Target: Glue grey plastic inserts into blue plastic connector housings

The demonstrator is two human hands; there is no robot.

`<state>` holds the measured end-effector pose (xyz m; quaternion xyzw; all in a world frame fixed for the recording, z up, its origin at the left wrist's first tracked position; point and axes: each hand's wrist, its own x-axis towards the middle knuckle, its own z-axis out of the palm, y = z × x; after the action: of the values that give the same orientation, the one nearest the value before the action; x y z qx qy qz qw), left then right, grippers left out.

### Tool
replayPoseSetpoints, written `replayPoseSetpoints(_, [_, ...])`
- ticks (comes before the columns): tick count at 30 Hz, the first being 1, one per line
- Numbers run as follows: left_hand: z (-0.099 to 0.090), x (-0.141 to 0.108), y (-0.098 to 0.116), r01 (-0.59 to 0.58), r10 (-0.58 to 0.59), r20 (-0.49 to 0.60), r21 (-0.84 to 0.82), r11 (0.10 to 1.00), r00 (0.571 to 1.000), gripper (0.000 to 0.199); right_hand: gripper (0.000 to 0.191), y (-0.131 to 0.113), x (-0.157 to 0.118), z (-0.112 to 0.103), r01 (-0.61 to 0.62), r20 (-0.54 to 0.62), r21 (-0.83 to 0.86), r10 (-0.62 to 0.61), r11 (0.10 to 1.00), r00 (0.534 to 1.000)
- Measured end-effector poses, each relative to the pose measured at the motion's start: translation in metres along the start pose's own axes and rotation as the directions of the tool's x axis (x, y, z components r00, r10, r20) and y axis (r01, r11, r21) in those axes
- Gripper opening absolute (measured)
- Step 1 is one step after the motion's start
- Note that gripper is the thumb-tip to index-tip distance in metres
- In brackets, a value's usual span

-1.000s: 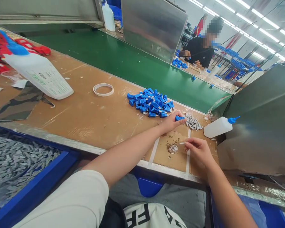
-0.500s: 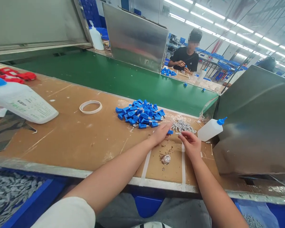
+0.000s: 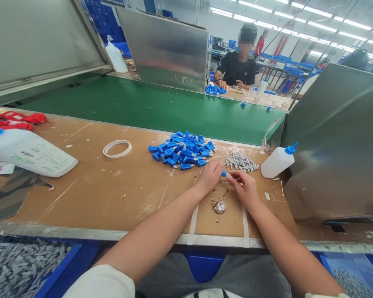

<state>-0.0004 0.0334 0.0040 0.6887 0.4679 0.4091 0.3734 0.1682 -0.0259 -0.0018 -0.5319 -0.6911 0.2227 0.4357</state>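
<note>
Between my hands is a small blue plastic part (image 3: pixel 224 174), with a pale tip at its right end. My left hand (image 3: pixel 210 177) grips it from the left, fingers closed. From the right, my right hand (image 3: pixel 244 187) pinches at that pale tip; its fingertips partly hide what they hold. A heap of similar blue parts (image 3: pixel 183 150) lies beyond my left hand. Just behind my right hand is a pile of small grey pieces (image 3: pixel 241 162). A small round metal cup (image 3: pixel 219 207) stands on the board nearer to me.
A white squeeze bottle (image 3: pixel 277 163) leans at the right by a metal panel (image 3: pixel 332 145). A tape roll (image 3: pixel 117 149), a large white bottle (image 3: pixel 34 152) and red parts (image 3: pixel 15 120) lie left. Behind runs a green conveyor belt (image 3: pixel 136 103); a person (image 3: pixel 236 68) sits across it.
My right hand has come left, up to the blue part, closing the gap between its fingers and the part. The view has shifted slightly. The person opposite has lowered their hands.
</note>
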Motion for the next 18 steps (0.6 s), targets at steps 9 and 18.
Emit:
replayPoseSetpoints(9, [0.005,-0.005,0.002,0.034,-0.033,0.014,-0.031,0.999,0.999,0.046,0.035,0.007,-0.006,0.006,-0.031,0.223,-0.116,0.057,0.993,0.973])
replayPoseSetpoints(18, [0.015,-0.011,0.004,0.114,-0.114,-0.049,-0.004,0.993,0.992,0.047,0.032,0.012,-0.008,0.019,-0.083,0.193,-0.062,0.093,0.995,0.977])
